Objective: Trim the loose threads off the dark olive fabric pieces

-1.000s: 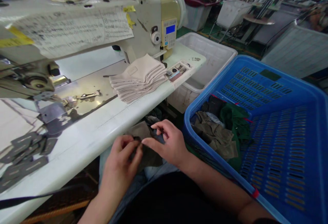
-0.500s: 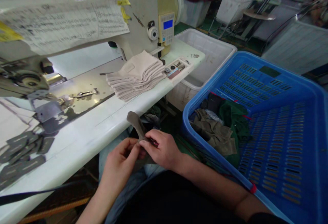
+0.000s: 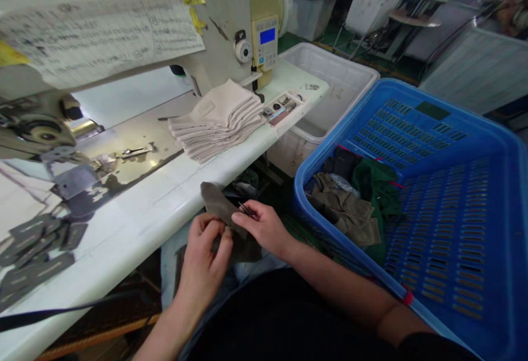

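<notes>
One piece of limp, dark olive-brown cloth (image 3: 218,202) is the thing in hand in the head view, held over the lap just in front of the near edge of the long white worktop (image 3: 136,212). The left hand (image 3: 206,248) pinches it between thumb and bent fingers. The right hand (image 3: 268,230) has thumb and forefinger pressed together on a slim, dark, pointed tool (image 3: 245,208) (its exact kind is too small to tell), and whether it also grips the cloth I cannot tell.

The step looks like close handwork at the cloth's edge, perhaps picking or trimming. The next move seems to call for a steady left pinch and the tool's point kept clear of both the weave and the left fingertips.

Against the frame half a second ago, the cloth's upper end lies broader and flatter, where it was a narrow folded strip. The tool's point now shows above the right hand, while the neat cream-coloured stack of fabric pieces (image 3: 218,116) stays on the worktop, untouched.
</notes>
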`<move>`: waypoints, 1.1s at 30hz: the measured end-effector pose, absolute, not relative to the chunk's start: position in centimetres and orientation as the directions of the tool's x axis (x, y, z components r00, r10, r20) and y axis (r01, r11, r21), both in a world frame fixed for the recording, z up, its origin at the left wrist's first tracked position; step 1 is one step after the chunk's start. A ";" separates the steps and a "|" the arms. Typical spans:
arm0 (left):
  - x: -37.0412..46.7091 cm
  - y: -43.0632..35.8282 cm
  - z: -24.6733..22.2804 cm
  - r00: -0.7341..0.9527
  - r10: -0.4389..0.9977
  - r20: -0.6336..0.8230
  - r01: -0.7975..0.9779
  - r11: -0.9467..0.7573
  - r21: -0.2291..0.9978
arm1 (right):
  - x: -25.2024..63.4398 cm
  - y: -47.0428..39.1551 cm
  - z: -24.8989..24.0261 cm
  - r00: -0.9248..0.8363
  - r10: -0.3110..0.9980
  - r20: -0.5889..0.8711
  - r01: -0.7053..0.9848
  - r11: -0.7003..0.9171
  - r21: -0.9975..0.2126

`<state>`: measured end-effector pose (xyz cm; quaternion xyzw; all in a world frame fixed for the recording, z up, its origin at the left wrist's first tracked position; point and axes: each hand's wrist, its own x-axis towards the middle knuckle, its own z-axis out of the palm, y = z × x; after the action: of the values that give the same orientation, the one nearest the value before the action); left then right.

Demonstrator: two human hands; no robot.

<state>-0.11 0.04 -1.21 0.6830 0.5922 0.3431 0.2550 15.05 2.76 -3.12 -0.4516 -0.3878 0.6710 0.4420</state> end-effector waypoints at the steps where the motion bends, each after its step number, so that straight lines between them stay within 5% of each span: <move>1: -0.3 0.1 -1.2 0.096 0.956 0.277 0.679 -0.267 0.684 | 15.1 2.8 -3.0 -0.224 0.928 -0.299 -0.256 -0.352 -0.900; 5: -0.8 -0.1 -1.4 0.232 0.867 0.442 0.675 -0.471 0.569 | 15.6 2.9 -3.0 -0.449 0.759 -0.472 -0.324 -0.630 -0.705; 12: -0.9 -0.2 -1.1 0.279 0.896 0.345 0.585 -0.444 0.679 | 15.5 2.6 -3.5 -0.575 0.595 -0.561 -0.337 -0.798 -0.501; 15: -0.8 0.1 -1.1 0.195 0.957 0.216 0.564 -0.290 0.774 | 15.4 2.2 -3.7 -0.462 0.661 -0.591 -0.345 -0.748 -0.567; 17: -0.7 0.2 -1.4 0.115 0.974 0.193 0.565 -0.224 0.794 | 15.5 1.6 -3.6 -0.257 0.793 -0.552 -0.326 -0.609 -0.723; 20: -0.6 0.3 -1.8 0.088 0.973 0.212 0.589 -0.222 0.777 | 15.9 0.5 -2.6 0.024 0.974 -0.226 -0.105 -0.222 -0.969; 23: -0.5 0.3 -1.9 0.117 0.962 0.248 0.608 -0.267 0.748 | 16.1 -0.3 -1.4 -0.113 0.994 0.004 0.086 0.014 -0.996; 26: -0.3 0.4 -1.5 0.123 0.952 0.279 0.612 -0.294 0.734 | 15.8 -0.3 -1.1 -0.283 0.957 -0.066 0.109 -0.036 -0.993; 33: -0.3 0.3 -1.2 0.085 0.970 0.227 0.593 -0.232 0.771 | 15.3 0.4 -1.7 -0.315 0.935 -0.160 0.027 -0.160 -0.987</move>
<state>-0.30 0.26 -1.24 0.6915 0.5653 0.3715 0.2535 15.33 0.42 -1.73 -0.4527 -0.5316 0.6124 0.3707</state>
